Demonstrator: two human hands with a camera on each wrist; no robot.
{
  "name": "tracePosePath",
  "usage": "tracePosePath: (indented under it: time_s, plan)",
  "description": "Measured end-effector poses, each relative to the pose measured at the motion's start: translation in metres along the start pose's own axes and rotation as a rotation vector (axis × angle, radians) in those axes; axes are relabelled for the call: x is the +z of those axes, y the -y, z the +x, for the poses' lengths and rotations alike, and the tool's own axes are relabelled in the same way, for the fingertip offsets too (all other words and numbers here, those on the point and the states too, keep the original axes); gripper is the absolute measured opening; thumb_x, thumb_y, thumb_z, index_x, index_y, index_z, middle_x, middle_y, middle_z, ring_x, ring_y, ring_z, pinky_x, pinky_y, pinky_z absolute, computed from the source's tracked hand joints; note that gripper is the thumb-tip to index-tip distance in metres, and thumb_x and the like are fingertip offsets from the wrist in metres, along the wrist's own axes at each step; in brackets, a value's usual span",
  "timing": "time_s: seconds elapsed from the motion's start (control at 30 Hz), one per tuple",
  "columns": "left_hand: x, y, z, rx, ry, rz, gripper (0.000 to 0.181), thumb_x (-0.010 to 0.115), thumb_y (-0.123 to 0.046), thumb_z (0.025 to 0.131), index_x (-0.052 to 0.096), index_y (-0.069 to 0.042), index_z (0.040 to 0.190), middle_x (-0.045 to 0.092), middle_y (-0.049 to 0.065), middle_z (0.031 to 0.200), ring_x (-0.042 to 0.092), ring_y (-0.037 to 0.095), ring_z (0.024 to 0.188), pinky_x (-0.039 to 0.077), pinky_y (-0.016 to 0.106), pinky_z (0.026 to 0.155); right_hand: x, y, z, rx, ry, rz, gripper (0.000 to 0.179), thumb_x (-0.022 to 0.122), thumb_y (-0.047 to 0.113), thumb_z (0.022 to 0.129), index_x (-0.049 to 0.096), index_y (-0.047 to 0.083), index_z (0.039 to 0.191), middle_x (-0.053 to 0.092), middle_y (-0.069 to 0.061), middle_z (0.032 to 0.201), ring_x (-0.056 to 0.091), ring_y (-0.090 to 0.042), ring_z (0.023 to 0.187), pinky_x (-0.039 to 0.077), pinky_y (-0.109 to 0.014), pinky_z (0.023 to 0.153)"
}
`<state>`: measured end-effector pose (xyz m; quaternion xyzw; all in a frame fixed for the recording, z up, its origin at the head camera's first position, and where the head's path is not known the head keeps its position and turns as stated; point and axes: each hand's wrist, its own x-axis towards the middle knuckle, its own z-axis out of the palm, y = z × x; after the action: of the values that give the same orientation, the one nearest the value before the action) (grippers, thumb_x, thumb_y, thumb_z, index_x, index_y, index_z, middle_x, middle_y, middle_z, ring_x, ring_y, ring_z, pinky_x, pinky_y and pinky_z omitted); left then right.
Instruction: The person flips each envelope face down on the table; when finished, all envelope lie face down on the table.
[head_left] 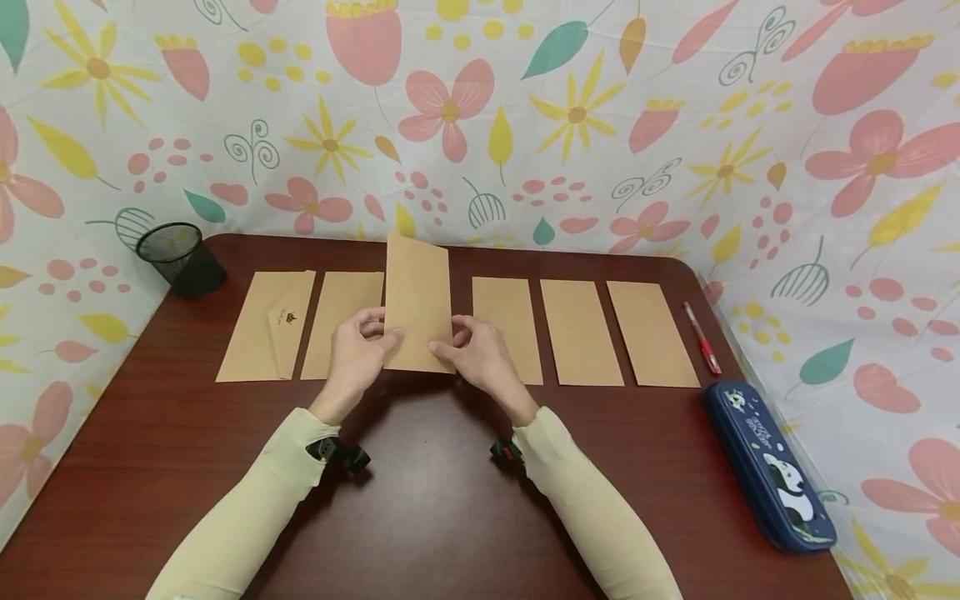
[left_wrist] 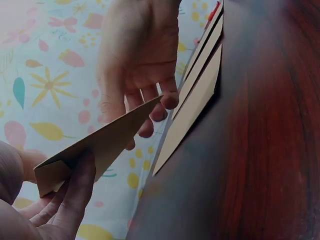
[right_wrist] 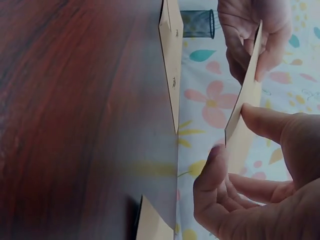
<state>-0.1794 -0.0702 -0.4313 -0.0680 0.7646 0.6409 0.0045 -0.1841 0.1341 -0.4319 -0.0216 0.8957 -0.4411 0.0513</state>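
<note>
Basically: left hand (head_left: 358,350) and right hand (head_left: 480,354) each pinch a lower corner of the raised brown kraft-paper envelope (head_left: 417,302), grip closed on it, lifted off the dark wooden desk (head_left: 420,483) mid-row, probably for turning.

Tan envelope (head_left: 417,300), reddish-brown table (head_left: 420,500), floral backdrop (head_left: 525,125)

Matt brown paper envelope (head_left: 417,300), glossy wood-grain table (head_left: 420,500), black mesh cup (head_left: 180,257)

Desk setup: wooden table (head_left: 450,500), envelopes (head_left: 577,332), pen holder (head_left: 180,257).
</note>
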Motion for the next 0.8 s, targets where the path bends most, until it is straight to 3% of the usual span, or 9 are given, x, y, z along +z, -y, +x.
tracePosePath:
  time_s: [0.13,0.27,0.47,0.6,0.7,0.8]
  plan:
    - [-0.002,0.004,0.003,-0.005,0.015,0.062,0.049,0.076,-0.008,0.096,0.062,0.001,0.143,0.081,0.020,0.110,0.075,0.015,0.098,0.054,0.014,0.075,0.002,0.000,0.001,0.022,0.004,-0.013,0.066,0.086,0.032,0.095,0.063,-0.002,0.147,0.072,-0.007,0.098,0.064,-0.016,0.077,0.055,-0.033,0.083]
    - [-0.004,0.009,0.005,-0.003,0.039,0.198,0.053,0.076,-0.013,0.098,0.058,0.000,0.147,0.079,0.027,0.119,0.073,0.027,0.104,0.051,0.018,0.076,0.005,-0.001,0.003,0.037,-0.006,-0.034,0.065,0.085,0.029,0.095,0.062,-0.001,0.148,0.069,-0.005,0.096,0.060,-0.016,0.082,0.052,-0.032,0.083]
    - [-0.005,0.014,0.009,0.071,0.044,0.458,0.057,0.076,-0.021,0.098,0.057,0.004,0.147,0.079,0.028,0.113,0.073,0.036,0.099,0.055,0.039,0.085,0.009,-0.001,0.006,0.064,-0.003,-0.056,0.062,0.081,0.024,0.098,0.059,0.001,0.151,0.068,-0.004,0.094,0.059,-0.016,0.081,0.051,-0.032,0.081]
    - [-0.002,0.044,0.033,0.083,0.042,0.588,0.063,0.075,-0.031,0.094,0.060,0.000,0.146,0.078,0.017,0.104,0.072,0.035,0.098,0.056,0.048,0.088,0.012,-0.001,0.008,0.086,0.006,-0.095,0.060,0.079,0.023,0.100,0.059,0.000,0.152,0.069,-0.003,0.090,0.061,-0.014,0.077,0.053,-0.032,0.083]
    - [0.001,0.066,0.053,0.070,0.054,0.667,0.064,0.074,-0.035,0.090,0.064,-0.004,0.145,0.079,0.011,0.098,0.071,0.029,0.090,0.054,0.039,0.077,0.014,-0.003,0.014,0.101,0.020,-0.121,0.059,0.078,0.021,0.100,0.059,-0.003,0.151,0.077,-0.010,0.096,0.067,-0.019,0.081,0.058,-0.036,0.089]
    - [0.004,0.065,0.057,0.037,0.080,0.722,0.064,0.072,-0.033,0.089,0.065,-0.003,0.145,0.080,0.016,0.109,0.069,0.028,0.087,0.052,0.035,0.072,0.021,-0.018,0.028,0.107,0.028,-0.162,0.056,0.076,0.022,0.099,0.063,-0.003,0.147,0.080,-0.017,0.117,0.070,-0.024,0.093,0.060,-0.039,0.093]
